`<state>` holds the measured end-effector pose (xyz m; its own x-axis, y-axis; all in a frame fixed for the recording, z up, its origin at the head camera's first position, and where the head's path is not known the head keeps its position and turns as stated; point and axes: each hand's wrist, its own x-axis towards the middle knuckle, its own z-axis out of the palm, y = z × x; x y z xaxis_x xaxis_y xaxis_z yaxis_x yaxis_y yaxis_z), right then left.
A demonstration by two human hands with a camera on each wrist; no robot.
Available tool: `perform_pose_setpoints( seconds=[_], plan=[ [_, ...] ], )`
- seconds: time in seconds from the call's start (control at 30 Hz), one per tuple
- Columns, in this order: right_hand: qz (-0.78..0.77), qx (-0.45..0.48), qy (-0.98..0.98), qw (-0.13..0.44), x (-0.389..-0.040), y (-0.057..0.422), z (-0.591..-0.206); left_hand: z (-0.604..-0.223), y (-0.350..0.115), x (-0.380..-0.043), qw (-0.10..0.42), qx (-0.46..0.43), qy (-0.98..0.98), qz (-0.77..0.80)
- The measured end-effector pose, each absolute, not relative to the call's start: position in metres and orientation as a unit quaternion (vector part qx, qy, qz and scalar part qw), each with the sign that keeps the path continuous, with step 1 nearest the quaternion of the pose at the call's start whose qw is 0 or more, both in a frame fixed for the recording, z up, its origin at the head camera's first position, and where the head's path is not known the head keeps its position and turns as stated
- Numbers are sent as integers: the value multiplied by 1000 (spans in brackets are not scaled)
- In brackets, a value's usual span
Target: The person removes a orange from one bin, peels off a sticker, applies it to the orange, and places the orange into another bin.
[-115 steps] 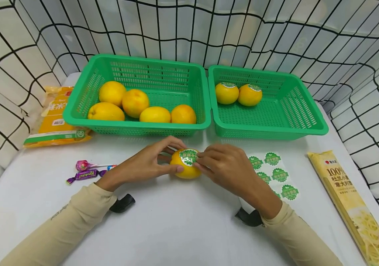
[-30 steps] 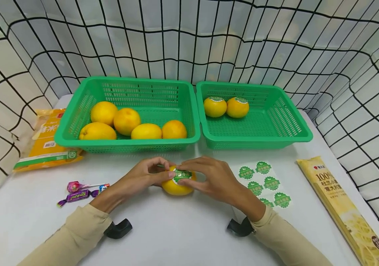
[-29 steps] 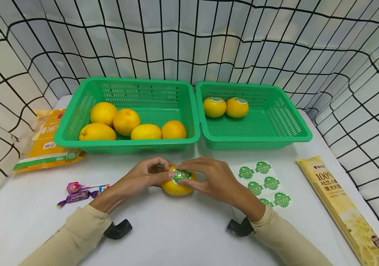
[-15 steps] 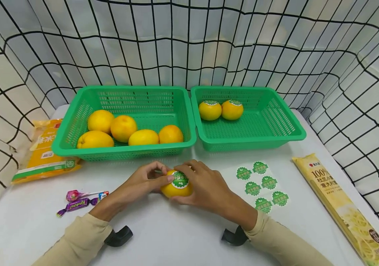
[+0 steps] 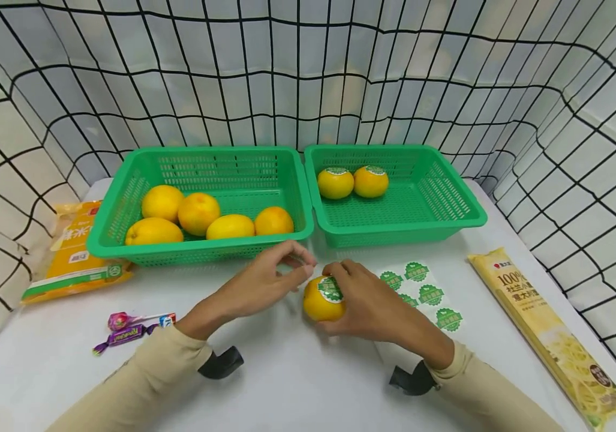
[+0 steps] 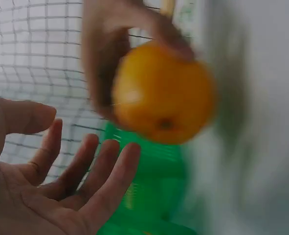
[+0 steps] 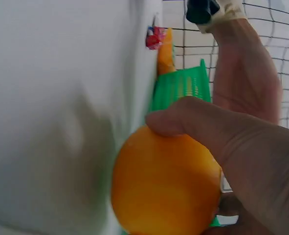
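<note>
My right hand grips an orange over the white table, its thumb and fingers curled round the fruit. A round green-and-white sticker lies on the orange's upper side, facing up. To the left, my left hand is lifted off the orange, with a small gap between them. Loosely bent, spread fingers show on that left hand in the left wrist view, holding nothing; the orange there shows its plain underside. Partly behind the right hand lies a sheet of green stickers.
Several oranges sit in the left green basket. The right green basket holds two stickered oranges. A yellow bag, a lollipop and a purple-wrapped candy lie left, a pasta packet right. Black netting surrounds the table.
Both hands pressed around the stickered orange earlier. Now the left hand has let go and risen, while the right hand has moved the orange rightward. The head view has shifted too.
</note>
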<state>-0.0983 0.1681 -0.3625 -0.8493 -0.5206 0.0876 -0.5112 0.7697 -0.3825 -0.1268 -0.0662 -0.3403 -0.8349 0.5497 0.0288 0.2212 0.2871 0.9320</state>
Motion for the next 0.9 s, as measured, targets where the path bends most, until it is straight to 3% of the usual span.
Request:
perform_pose_setpoints(
  seconds=[0.23, 0.43, 0.73, 0.9],
  plan=[
    [-212, -243, 944, 67, -93, 195, -362, -289, -6, -205, 91, 343, 776, 521],
    [-162, -231, 957, 66, -93, 197, -367, -286, 20, -271, 74, 320, 769, 548],
    [-127, -255, 957, 60, -97, 201, -365, -299, 21, -302, 54, 258, 780, 567],
    [-125, -265, 955, 49, -101, 202, -359, -291, 8, -301, 61, 249, 859, 444]
  ],
)
